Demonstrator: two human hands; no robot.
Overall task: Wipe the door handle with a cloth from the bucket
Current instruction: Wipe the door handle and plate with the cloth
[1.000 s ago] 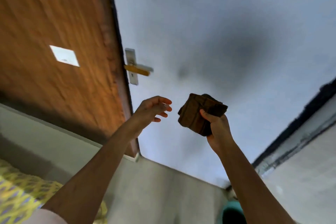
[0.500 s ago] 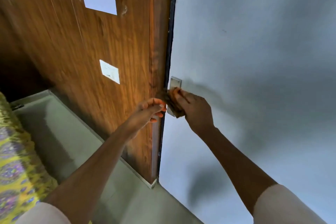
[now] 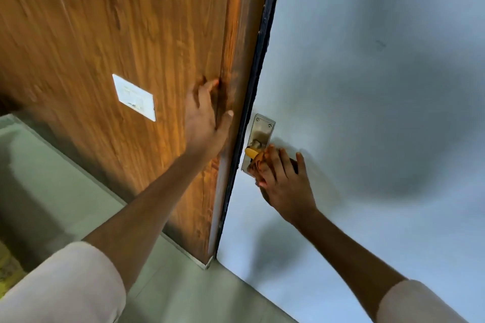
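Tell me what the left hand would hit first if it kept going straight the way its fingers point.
The left hand already lies flat on the wooden door, fingers pointing up along it. Sliding on, it meets only bare wood; the white label sits off to its left.

Right hand [image 3: 284, 178] closed around a brown cloth [image 3: 258, 162], pressed over the yellow door handle [image 3: 251, 152]; only the handle's inner end showing, just below the spindle on the metal backplate [image 3: 259, 131]. Left hand [image 3: 207, 118] flat, fingers spread, against the wooden door [image 3: 126, 42], just left of the handle, thumb along the door's edge. White label [image 3: 133, 97] farther left of the handle on the wood. Grey wall [image 3: 367, 60] right of it.
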